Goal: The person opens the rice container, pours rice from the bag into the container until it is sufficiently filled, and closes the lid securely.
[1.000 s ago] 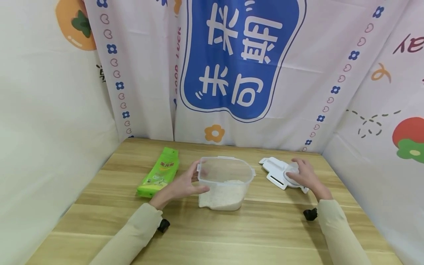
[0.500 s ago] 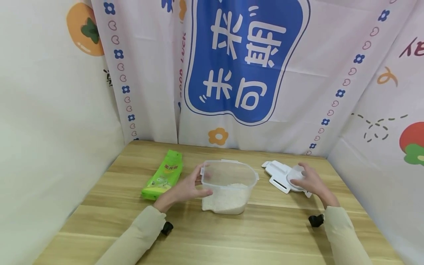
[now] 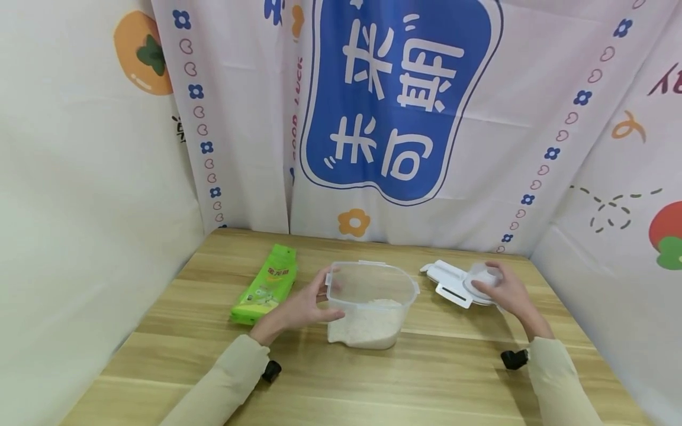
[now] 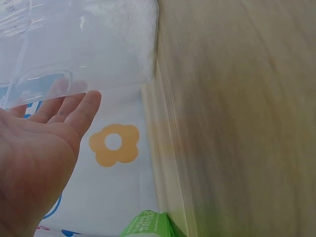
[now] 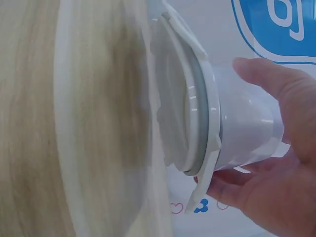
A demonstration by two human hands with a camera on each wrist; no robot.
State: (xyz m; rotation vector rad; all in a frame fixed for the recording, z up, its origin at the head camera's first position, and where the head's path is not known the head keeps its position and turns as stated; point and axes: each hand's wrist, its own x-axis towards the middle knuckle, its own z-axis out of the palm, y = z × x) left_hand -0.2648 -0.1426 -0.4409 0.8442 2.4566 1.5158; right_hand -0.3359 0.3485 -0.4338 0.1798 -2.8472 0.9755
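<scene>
A clear plastic storage box [image 3: 341, 299] stands mid-table, partly filled with white rice-like grains [image 3: 373, 331]. At its left end my left hand [image 3: 306, 305] touches the wall, thumb in front and fingers behind; the left wrist view shows those fingers [image 4: 84, 111] stretched out along the plastic. My right hand [image 3: 508, 293] grips a translucent cup [image 5: 247, 118] that sits on the white lid [image 3: 453, 287], at the table's right. The right wrist view shows the thumb on one side of the cup and fingers round the other, the lid [image 5: 210, 98] edge-on above the wood.
A flattened green bag [image 3: 269, 284] lies left of the box. The wooden table [image 3: 373, 390] ends at a printed cloth [image 3: 256, 148] behind, with more cloth on both sides. Black wrist cameras sit under both sleeves, one by the right cuff [image 3: 514, 359].
My right hand has closed in on the cup, and the lid has shifted and tilted slightly with it. My left hand stays at the box. The head view has shifted a little.
</scene>
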